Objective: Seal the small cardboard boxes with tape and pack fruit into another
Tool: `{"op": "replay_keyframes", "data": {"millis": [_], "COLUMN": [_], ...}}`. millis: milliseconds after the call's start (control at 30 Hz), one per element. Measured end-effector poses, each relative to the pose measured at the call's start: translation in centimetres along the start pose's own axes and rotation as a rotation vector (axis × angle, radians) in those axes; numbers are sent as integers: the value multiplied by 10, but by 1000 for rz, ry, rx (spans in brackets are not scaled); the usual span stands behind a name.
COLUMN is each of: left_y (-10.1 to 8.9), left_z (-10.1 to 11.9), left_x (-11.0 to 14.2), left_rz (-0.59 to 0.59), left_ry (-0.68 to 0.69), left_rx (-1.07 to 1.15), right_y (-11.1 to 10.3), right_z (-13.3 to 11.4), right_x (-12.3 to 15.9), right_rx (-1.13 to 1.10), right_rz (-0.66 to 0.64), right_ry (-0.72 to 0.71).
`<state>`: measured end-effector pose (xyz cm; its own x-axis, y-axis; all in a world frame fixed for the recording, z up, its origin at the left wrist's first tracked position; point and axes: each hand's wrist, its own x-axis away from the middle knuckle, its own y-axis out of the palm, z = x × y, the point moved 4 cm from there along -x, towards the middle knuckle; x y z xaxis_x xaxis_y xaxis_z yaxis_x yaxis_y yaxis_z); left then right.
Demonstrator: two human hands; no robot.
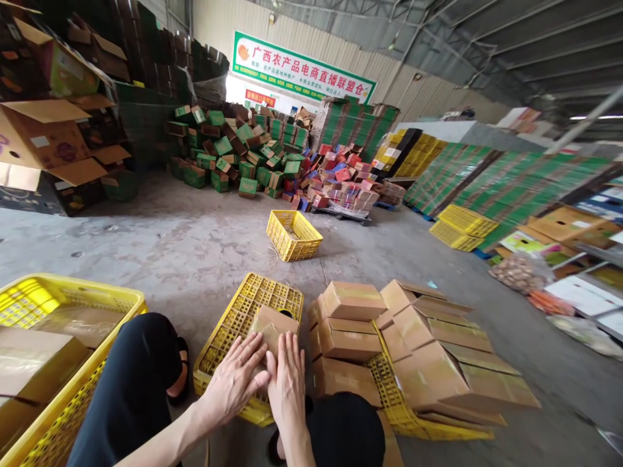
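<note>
A small brown cardboard box [273, 322] rests on an upturned yellow plastic crate [265, 292] between my knees. Both palms lie on top of the box. My left hand [238, 373] is flat with its fingers stretched forward over the box's left side. Beside it, my right hand [288, 379] lies flat too, fingers straight and pointing away from me. The thumbs come close together in the middle. Much of the box is hidden under my hands. A dark round thing shows just behind it, too covered to name.
At left stands a yellow crate [136, 301] with cardboard boxes in it. On my right, closed boxes [353, 299] are stacked in and around a tilted yellow crate [389, 383]. Another yellow crate [294, 237] sits ahead on the concrete floor, before a heap of green boxes [248, 187].
</note>
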<state>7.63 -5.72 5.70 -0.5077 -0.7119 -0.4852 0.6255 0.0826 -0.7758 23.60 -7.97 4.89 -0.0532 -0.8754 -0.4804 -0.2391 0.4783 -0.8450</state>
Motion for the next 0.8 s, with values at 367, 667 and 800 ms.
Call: {"op": "replay_keyframes", "data": {"millis": [367, 667, 800], "left_y": [9, 2, -10], "left_z": [-14, -20, -19], "left_x": [-31, -32, -39], "left_rz": [13, -25, -57], "left_ry": [-4, 22, 15], "left_rx": [44, -4, 72], "right_y": [0, 3, 5], "right_z": [0, -8, -11], "right_x": [-2, -55, -60], "right_rx": [26, 114, 143], "right_rz": [-129, -334, -346], "right_ry": [-4, 38, 46]}}
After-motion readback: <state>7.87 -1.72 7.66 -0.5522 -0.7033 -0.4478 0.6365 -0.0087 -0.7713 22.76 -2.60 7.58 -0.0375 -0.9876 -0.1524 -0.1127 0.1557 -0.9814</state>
